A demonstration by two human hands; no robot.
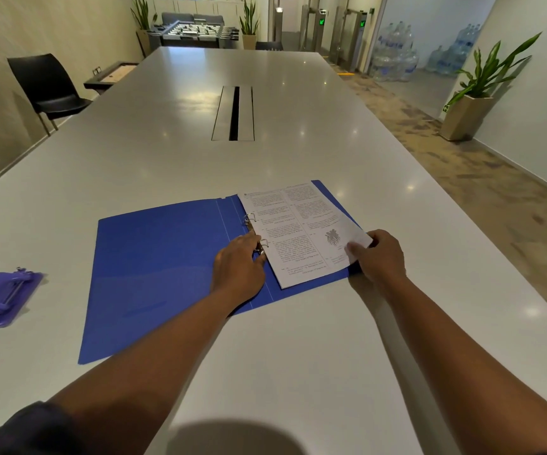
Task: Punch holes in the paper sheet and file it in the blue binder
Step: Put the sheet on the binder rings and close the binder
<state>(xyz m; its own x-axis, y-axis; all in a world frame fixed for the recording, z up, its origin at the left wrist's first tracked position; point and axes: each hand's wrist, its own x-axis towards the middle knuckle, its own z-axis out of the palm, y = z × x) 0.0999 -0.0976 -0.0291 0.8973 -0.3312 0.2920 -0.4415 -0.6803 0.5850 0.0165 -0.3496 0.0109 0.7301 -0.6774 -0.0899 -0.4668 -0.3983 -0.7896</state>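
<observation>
Head view: blue binder [167,274] lies open flat on the white table [298,356]. Paper sheet [298,231] sits on the binder's right half, printed side up, its left edge at the metal rings [255,231]. Left hand [237,267] rests on the binder at the spine, fingers curled at the nearer ring; whether it pinches the ring, cannot tell. Right hand [380,254] pinches the sheet's near right corner, thumb on top, corner lifted slightly off the cover. Purple hole punch [1,298] sits on the table well apart to the left, untouched. Black chair [47,87] stands at the far left; potted plant [475,93] on the floor at right.
</observation>
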